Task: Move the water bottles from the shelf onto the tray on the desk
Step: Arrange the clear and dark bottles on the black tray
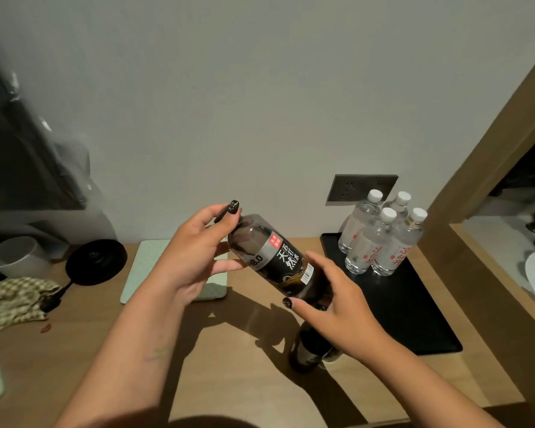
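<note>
- Head view: left hand [195, 257] and right hand [331, 304] both on one dark plastic bottle with black-and-silver label [275, 264], held tilted in the air above the wooden surface [229, 366].
- Left grip: fingers curled round the bottle's upper-left end, thumb on top, dark-painted nails visible.
- Right grip: fingers wrapped round the lower-right end; which end carries the cap I can't tell, both are covered.
- Second dark bottle [309, 350] stands on the surface directly under the right hand, mostly hidden by it.
- Black rectangular tray [414, 310] sits on the surface at the right, against the wall.
- Four clear plastic water bottles with white caps [380, 239] stand upright in a tight cluster on the tray's far end, touching each other.
- Dark wall socket plate [362, 188] just behind them.
- Pale green rectangular pad [142, 273] lies flat on the surface behind the left hand.
- Black round kettle base [96, 262] with cord left of the pad; white mug [16, 257] further left; checked cloth [13, 301] crumpled in front of the mug.
- Wooden frame [482, 186] at the right edge, a white basin partly visible beyond it.
</note>
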A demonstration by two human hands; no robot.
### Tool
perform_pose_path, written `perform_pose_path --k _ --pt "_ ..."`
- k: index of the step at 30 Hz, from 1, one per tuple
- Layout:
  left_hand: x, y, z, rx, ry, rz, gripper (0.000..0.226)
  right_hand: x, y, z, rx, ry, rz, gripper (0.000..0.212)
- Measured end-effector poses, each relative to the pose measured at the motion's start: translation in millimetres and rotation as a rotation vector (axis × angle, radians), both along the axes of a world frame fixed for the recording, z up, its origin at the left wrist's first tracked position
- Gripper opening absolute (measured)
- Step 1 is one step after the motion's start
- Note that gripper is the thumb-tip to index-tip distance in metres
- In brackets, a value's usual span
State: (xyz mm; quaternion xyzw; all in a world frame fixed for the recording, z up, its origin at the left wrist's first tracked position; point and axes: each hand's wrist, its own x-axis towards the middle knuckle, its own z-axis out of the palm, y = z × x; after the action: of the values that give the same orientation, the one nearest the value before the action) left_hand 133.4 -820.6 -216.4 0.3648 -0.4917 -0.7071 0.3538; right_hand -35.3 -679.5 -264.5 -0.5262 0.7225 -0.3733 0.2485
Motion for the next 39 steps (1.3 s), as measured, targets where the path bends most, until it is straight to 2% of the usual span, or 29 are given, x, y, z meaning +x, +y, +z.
perform_pose_path --k 3,5,8,14,17,19,21,23,25,31,35,39 --pt "-2 7 -9 -0.055 0.000 0.010 0.044 -2 4 2 -0.024 -0.144 -0.024 0.066" --pt "-11 18 -26 -0.036 0.032 -0.037 0.058 1 6 2 -0.044 -0.274 -0.057 0.060" --pt "-36 38 -50 0.198 0.253 -0.112 0.059 8 4 1 -0.008 -0.382 -0.066 0.054" --pt "-58 41 -67 0.451 0.368 0.085 0.057 -18 -2 10 0.252 -0.230 0.104 0.049" --pt "-58 38 -73 0.484 0.367 0.096 0.056 -58 -15 21 0.114 -0.139 -0.137 0.038" --pt "-61 40 -76 0.549 0.396 0.095 0.057 -81 -27 12 0.079 -0.040 -0.271 0.045" --pt "-63 41 -78 0.622 0.414 0.094 0.062 -92 -37 -11 0.195 0.049 -0.217 0.061" --pt "-65 41 -80 0.658 0.403 0.085 0.067 -95 -45 -41 0.350 0.020 -0.116 0.071" --pt "-67 41 -78 0.673 0.382 0.095 0.067 -92 -48 -61 0.424 -0.039 -0.111 0.067" --pt "-75 42 -75 0.728 0.406 0.105 0.070 -93 -45 -75 0.322 -0.009 -0.220 0.026" --pt "-84 46 -78 0.790 0.495 0.119 0.062 -104 -40 -69 0.247 -0.139 -0.352 0.025" --pt "-94 45 -77 0.813 0.525 0.101 0.064 -114 -26 -39 0.019 -0.275 -0.467 0.025"
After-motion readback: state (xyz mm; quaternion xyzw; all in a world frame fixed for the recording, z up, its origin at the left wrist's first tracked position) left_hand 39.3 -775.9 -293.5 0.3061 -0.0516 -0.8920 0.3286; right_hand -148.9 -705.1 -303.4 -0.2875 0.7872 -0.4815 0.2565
